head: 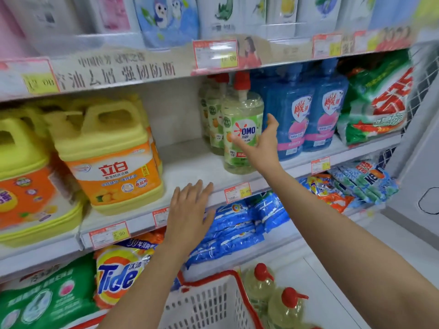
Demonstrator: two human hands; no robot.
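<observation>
You are reaching your right hand [260, 144] to the OMO bottle [243, 108], which is standing upright on the shelf [190, 162] just behind your palm; your fingers and thumb are spreading apart, not clamping it. Your left hand [190, 210] is lying flat with straight fingers over the shelf edge, below-left of the right

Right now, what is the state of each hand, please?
Left hand: open, fingers straight, at the shelf edge.
Right hand: open, fingers spread at the green soap bottle, no grip yet.
</observation>
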